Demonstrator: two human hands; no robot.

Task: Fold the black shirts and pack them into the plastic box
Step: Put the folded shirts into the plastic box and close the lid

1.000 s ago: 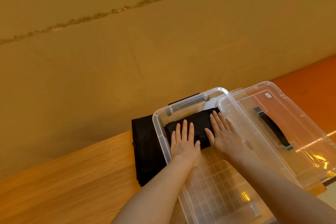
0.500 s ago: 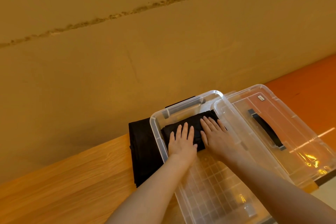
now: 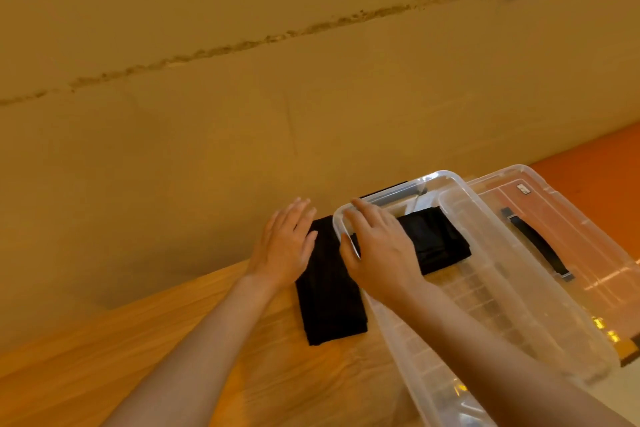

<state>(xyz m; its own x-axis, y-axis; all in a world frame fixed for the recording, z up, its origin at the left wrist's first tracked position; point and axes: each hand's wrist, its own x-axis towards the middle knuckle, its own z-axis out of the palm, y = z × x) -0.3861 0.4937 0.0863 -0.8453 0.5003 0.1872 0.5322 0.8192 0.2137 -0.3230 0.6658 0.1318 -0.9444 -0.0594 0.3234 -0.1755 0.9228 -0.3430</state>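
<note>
Both hands leave the packed folded black shirt (image 3: 433, 239) in the clear plastic box (image 3: 485, 305): left hand (image 3: 285, 246), fingers straight and empty, now hovers at nine o'clock over the folded black shirt stack (image 3: 329, 295), right hand (image 3: 377, 250) flat and empty above the box rim, next pickup coming.

Both hands (left (image 3: 282, 246), right (image 3: 377, 246)) hover flat-fingered between stacked shirts (image 3: 329, 298) and plastic box (image 3: 398, 333).
</note>
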